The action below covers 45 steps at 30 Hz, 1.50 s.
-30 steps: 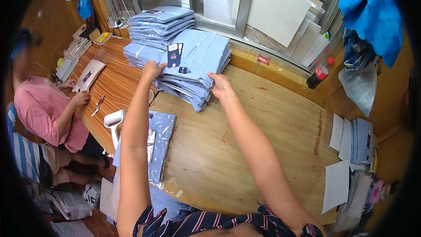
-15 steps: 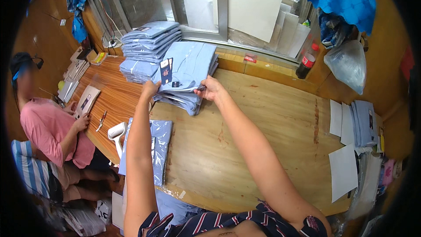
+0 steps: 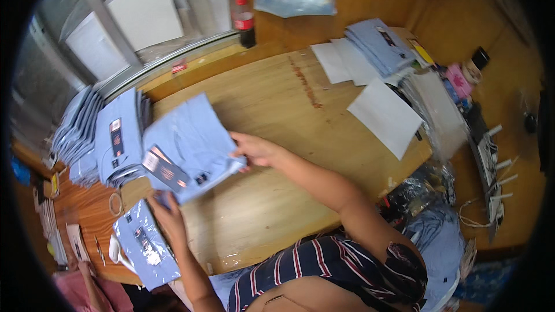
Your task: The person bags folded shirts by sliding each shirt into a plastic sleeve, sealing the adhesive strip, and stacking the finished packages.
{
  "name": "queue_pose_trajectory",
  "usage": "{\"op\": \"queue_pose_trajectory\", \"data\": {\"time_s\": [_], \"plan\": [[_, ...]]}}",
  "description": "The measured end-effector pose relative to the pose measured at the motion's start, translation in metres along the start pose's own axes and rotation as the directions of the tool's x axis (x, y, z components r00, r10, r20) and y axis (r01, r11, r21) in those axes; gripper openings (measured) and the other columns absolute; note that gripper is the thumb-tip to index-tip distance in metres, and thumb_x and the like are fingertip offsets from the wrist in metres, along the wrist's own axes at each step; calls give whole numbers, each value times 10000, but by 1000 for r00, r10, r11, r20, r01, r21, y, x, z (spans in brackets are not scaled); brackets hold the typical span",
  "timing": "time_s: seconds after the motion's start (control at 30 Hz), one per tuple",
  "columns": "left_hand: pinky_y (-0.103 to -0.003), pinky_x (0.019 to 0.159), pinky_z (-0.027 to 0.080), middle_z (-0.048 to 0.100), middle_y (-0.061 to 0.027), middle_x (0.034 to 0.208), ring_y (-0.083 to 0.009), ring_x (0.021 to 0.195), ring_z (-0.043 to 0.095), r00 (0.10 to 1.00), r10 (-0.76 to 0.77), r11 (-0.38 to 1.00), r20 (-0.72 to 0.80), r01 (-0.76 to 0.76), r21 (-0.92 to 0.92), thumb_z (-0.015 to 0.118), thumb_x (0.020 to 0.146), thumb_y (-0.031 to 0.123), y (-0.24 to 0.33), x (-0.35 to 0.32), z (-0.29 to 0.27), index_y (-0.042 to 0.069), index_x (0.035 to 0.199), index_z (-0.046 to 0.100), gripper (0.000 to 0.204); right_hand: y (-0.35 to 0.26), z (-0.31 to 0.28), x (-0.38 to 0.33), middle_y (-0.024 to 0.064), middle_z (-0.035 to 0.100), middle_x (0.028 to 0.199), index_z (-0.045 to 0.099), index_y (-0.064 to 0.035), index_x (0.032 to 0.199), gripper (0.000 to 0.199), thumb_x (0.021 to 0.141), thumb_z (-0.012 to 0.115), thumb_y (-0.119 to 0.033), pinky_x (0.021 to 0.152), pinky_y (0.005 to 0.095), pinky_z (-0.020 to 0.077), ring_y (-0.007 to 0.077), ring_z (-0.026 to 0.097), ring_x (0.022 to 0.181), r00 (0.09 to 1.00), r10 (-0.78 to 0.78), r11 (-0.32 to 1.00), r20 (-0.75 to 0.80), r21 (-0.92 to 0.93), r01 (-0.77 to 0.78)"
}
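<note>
Fingers (image 3: 245, 149) of the right hand (image 3: 257, 151) are clamped on the right edge of a folded light-blue shirt (image 3: 188, 144), which is held tilted just above the wooden surface (image 3: 277, 115). Its lower left corner is gripped from beneath by the left hand (image 3: 167, 215). A stack of folded shirts (image 3: 110, 138) is seen just left of it, and a bagged shirt (image 3: 141, 242) lies below.

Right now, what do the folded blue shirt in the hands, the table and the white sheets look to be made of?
The folded blue shirt, held by left hand and right hand, looks like matte woven cloth with soft folded edges. The table seems to be wood, with visible grain and slight sheen. The white sheets look like stiff paper or card, flat and matte; which one is unclear.
</note>
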<state>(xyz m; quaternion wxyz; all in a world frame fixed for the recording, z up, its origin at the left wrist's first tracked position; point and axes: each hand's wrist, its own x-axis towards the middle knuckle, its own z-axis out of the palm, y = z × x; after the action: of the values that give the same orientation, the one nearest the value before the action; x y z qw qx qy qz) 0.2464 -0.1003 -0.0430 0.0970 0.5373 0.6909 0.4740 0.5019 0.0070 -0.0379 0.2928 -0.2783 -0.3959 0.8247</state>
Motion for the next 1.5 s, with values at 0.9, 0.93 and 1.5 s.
{"op": "queue_pose_trajectory", "data": {"time_s": [0.9,0.93,1.5], "plan": [[-324,542,419,553,-112,699,-221,570,542,867,-275,920,416,111,376,607,717,39,182,-187,49,138,1275,240,675,-37,-277,-364,157,323,1266,305,-156,1265,892,523,753,-367,901,505,269,299,307,1159,351,-623,25,-699,-467,-884],[-317,542,420,553,-111,700,-215,569,543,862,-272,927,427,115,358,606,716,34,185,-190,50,138,1276,240,677,-44,-286,-364,149,331,1260,329,-136,1253,870,526,753,-358,893,510,270,288,317,1147,363,-553,93,-749,-489,-867],[-300,539,433,568,-100,712,-191,571,552,838,-275,953,471,174,246,626,691,17,197,-198,61,116,1258,286,669,-73,-305,-332,66,341,1217,627,-59,891,493,553,727,-403,884,493,274,252,249,1153,151,-533,152,-833,-270,-951]]}}
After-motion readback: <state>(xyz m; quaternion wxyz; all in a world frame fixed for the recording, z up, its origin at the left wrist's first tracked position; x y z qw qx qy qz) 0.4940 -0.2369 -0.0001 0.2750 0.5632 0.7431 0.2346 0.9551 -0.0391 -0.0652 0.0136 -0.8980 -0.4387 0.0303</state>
